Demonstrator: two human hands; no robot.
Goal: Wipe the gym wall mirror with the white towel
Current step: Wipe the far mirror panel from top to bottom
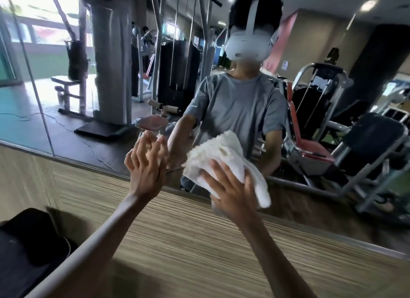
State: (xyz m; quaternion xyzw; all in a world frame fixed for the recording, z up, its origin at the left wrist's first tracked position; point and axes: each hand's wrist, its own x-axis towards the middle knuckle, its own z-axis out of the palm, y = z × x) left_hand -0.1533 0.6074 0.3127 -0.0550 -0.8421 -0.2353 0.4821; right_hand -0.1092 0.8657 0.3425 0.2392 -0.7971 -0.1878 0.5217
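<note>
White towel (224,158) sits against the mirror (106,80) under the right hand's (230,193) spread fingers (214,167), left hand (145,171) splayed.

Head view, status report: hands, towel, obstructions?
Right hand presses fluffy white towel against gym wall mirror. Left hand open, fingertips touching it. Nothing blocking.

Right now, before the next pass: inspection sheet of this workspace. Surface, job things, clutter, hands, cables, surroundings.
Surface: mirror on the wall above a striped wood panel; smears cannot be judged.
Job's things: white towel, bunched, pressed against the mirror's lower part.
Clutter: dark bag-like object at lower left, in front of the panel.
Hands: right hand spread flat on the towel; left hand empty, fingertips at the glass.
Cables: thin cable on the floor, seen only in the reflection.
Surroundings: gym machines reflected behind the person.
</note>
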